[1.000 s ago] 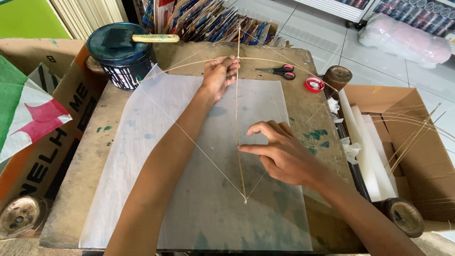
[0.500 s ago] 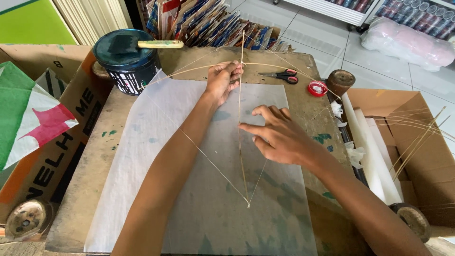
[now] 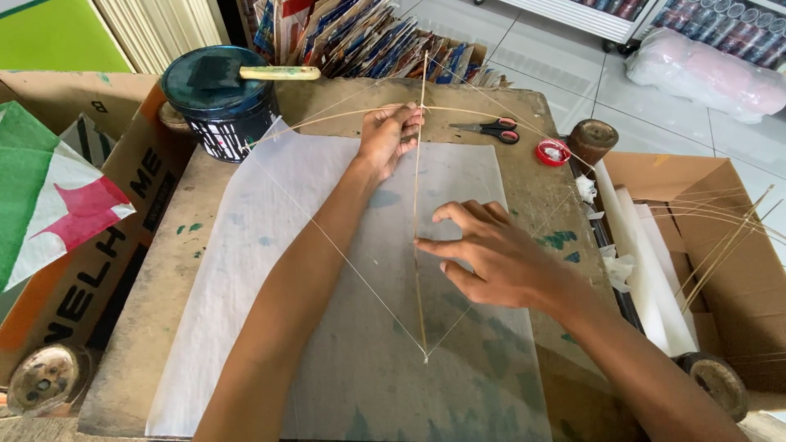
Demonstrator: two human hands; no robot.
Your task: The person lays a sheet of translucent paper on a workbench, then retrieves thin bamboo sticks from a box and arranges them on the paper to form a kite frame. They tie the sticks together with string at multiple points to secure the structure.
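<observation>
Fingers of the left hand point(image 3: 386, 137) are curling shut around the upright bamboo spine point(image 3: 419, 245) near its far end, right where the bowed cross stick point(image 3: 491, 116) is crossing it; thumb and fingertips are pinching the joint closed. The left forearm is stretching forward from the near edge across the translucent white paper sheet point(image 3: 270, 270), wrist straight, knuckles facing up and to the left.

The right hand point(image 3: 491, 258) is lying half open, fingers spread and slightly arched. Its thumb and forefinger are reaching left to the spine about midway down its length, the fingertips touching or just pinching the thin stick; whether they are actually closing on it cannot be told. The right forearm is coming in from the lower right, angling across the corner of the sheet.

The frame of spine, bow and taut string point(image 3: 327, 241) is lying flat on the paper, the string running from the bow's left tip down to the spine's near end and back up toward the right. The paper is covering most of the worn, paint-flecked wooden table point(image 3: 164, 278).

Beyond the left hand, scissors point(image 3: 491, 129) and a red tape roll point(image 3: 553, 151) are lying on the table's far right, and a dark paint can point(image 3: 217, 102) with a brush across its lid is standing at the far left.
</observation>
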